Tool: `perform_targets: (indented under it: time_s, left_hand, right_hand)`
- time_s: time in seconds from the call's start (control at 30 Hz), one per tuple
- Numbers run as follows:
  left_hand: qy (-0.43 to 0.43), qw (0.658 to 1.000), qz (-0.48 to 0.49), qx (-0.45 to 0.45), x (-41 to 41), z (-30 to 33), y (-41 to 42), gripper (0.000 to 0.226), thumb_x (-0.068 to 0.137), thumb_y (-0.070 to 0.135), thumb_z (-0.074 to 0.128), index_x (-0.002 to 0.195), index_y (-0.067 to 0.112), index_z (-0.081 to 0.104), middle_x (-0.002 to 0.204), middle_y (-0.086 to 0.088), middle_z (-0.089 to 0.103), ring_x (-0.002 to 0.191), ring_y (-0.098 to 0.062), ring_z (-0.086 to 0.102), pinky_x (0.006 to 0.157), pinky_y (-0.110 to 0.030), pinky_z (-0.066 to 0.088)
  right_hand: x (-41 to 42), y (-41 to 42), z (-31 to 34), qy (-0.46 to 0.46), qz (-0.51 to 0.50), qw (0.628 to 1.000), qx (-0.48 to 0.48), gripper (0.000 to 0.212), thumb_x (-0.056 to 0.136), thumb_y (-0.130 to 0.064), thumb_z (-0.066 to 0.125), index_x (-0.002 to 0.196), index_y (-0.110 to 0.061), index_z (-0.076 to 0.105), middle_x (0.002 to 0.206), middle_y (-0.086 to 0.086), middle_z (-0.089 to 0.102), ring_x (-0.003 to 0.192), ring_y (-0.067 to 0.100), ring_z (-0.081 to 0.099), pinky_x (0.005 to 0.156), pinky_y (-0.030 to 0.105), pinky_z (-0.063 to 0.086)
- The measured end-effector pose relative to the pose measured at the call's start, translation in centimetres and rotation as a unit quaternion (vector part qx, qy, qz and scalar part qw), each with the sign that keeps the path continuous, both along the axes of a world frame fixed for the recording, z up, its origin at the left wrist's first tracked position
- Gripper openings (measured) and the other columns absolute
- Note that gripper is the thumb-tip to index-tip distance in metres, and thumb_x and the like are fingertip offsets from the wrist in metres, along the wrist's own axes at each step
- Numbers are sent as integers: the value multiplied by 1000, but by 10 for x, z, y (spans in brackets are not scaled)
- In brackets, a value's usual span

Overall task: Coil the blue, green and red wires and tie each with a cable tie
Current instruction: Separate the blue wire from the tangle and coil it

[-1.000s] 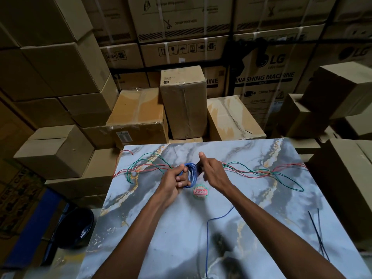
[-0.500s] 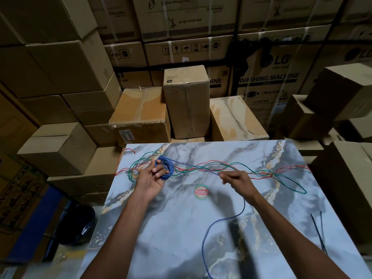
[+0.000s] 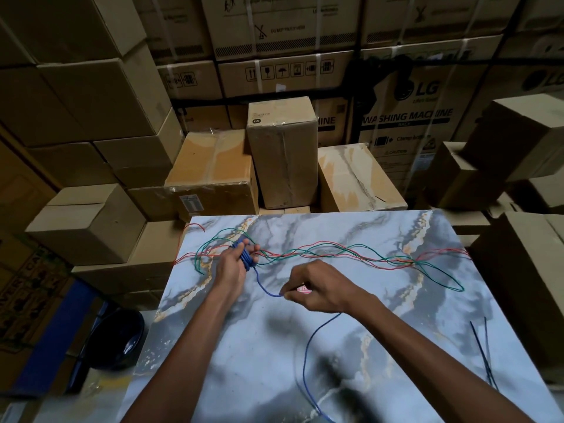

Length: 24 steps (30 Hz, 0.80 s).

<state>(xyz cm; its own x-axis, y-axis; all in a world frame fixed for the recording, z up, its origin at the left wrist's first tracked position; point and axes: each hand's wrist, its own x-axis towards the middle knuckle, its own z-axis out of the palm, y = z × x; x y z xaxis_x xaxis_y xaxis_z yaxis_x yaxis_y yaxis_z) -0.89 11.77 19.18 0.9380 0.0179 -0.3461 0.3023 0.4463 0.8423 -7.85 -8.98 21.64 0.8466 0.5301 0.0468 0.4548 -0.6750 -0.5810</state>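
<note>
My left hand grips a small coil of blue wire wound round its fingers, over the far left of the marble table. From the coil a short blue strand curves down to my right hand, which pinches it between thumb and fingertips. The loose blue tail runs from that hand toward the near table edge. The green wire and the red wire lie tangled together across the far side of the table. Thin black cable ties lie near the right edge.
A round red sticker shows beside my right hand. Cardboard boxes are stacked high behind and on both sides of the table. A dark round object sits on the floor at the left.
My right hand has swung from the right back toward the middle and nearer me, still pinching the blue wire. The strand to the coil is shorter. My left hand turned the coil slightly.
</note>
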Motion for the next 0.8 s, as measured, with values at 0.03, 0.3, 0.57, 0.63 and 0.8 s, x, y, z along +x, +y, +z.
perform_targets:
  time_s: [0.03,0.3,0.57,0.63,0.8]
  left_hand:
    - [-8,999,-13,34,-2,-6,-2,23,107,9,32,99,5,53,84,-15,67,61,-19,62,60,-25,52]
    - [-60,974,-131,173,-33,-19,-28,23,103,4,35,107,-7,55,70,-11,66,58,-19,60,56,-25,49]
    - [-86,964,-214,134,-40,-18,-28,47,108,22,21,103,-3,60,55,-4,36,51,-15,33,52,-28,30]
    - [-85,962,-221,134,-40,-16,-29,48,108,20,20,102,-4,61,55,-1,33,50,-12,29,52,-26,26]
    - [-73,966,-215,122,-38,-15,-29,41,106,17,25,90,0,58,54,2,28,48,-8,23,52,-28,19]
  right_hand:
    - [2,2,5,7,4,1000,22,17,89,-31,68,100,-29,82,85,-12,68,69,9,54,65,29,43]
    - [25,1,20,28,-57,984,165,12,94,-23,74,98,-19,83,79,-10,67,62,9,50,58,14,33]
    - [48,-14,-2,14,-182,957,224,11,93,-31,74,96,-25,83,85,-10,74,61,8,46,63,31,42]
    - [50,-16,-8,20,-198,953,229,12,92,-34,75,96,-26,83,87,-12,75,59,5,45,63,30,42]
    - [54,-22,-18,38,-215,946,240,13,89,-34,79,93,-23,84,88,-10,78,56,-1,51,57,17,36]
